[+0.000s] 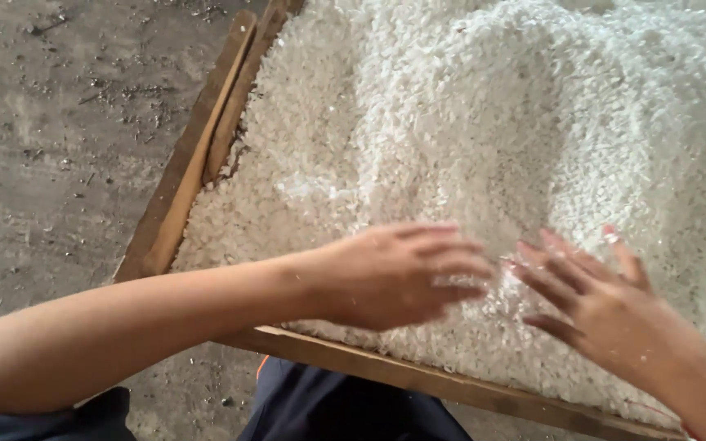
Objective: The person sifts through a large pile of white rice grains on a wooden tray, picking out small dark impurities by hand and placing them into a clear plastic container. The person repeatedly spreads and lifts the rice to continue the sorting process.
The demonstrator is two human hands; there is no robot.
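A large heap of small white flakes [516, 139] fills a shallow wooden-framed tray [181, 188]. My left hand [394, 273] lies flat on the flakes near the tray's near edge, fingers stretched to the right and dusted with white bits. My right hand [598, 306] rests palm down beside it, fingers spread and pointing left toward the left hand's fingertips. Neither hand grips anything. The fingertips of both hands nearly meet over the flakes.
The tray's wooden near rail [418, 376] runs under my forearms, and a doubled wooden slat forms the left side. Grey concrete floor [51, 139] with scattered debris lies to the left. Dark trousers [328, 408] show below the tray.
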